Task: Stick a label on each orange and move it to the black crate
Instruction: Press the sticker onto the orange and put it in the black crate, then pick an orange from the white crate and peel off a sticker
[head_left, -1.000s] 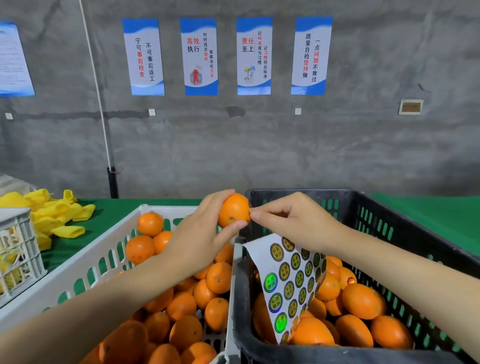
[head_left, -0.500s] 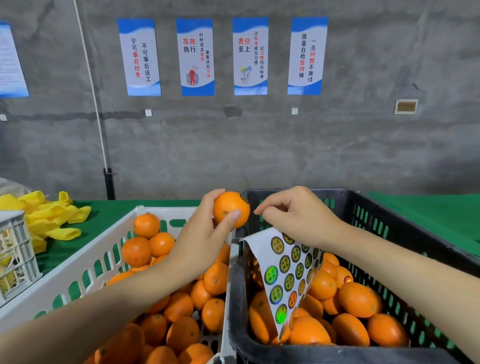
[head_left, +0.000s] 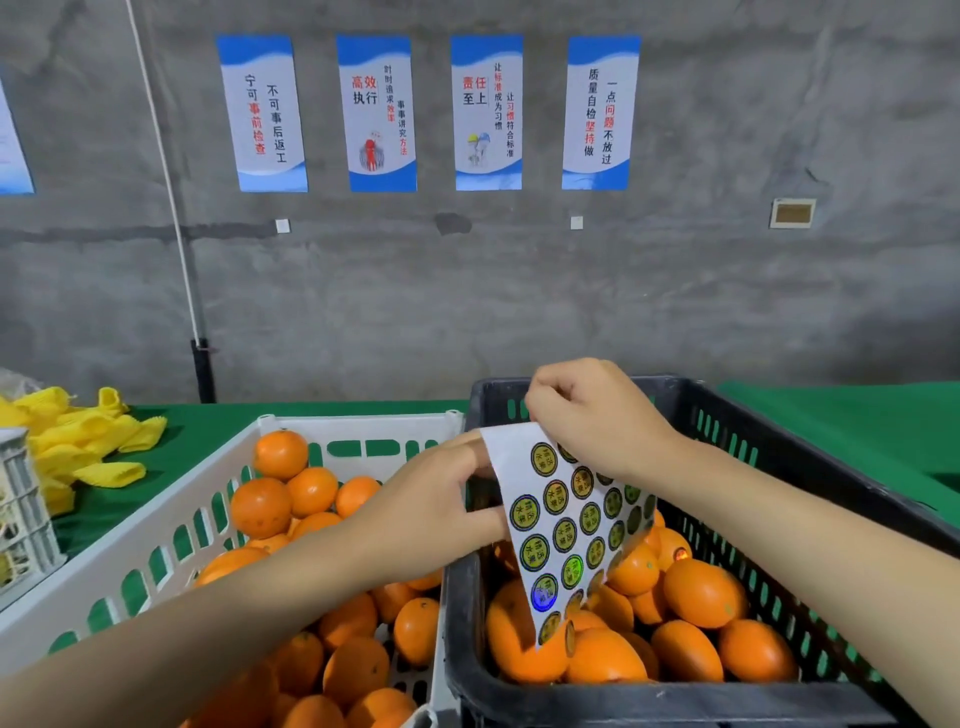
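The right hand (head_left: 597, 415) pinches the top edge of the label sheet (head_left: 566, 519), fingers curled tight. The sheet hangs from that pinch with its long axis running downward and a little toward the right forearm, printed face toward the person, its lower end among the oranges in the black crate (head_left: 701, 592). The left hand (head_left: 426, 509) reaches across the near-left wall of the black crate (head_left: 462, 623). Its fingertips pass behind the sheet's left edge, so I cannot tell whether they hold an orange or are spread wide; none shows in it. Both hands sit above the black crate's left end, close together, only the sheet between them. The oranges in the white crate (head_left: 280, 454) lie below and outward of the left forearm, well apart from the right hand. The left hand is plainly nearer them, so the next pickup probably falls to it, drawing back over the wall of the white crate (head_left: 156, 525), while the right holds the sheet where it hangs.
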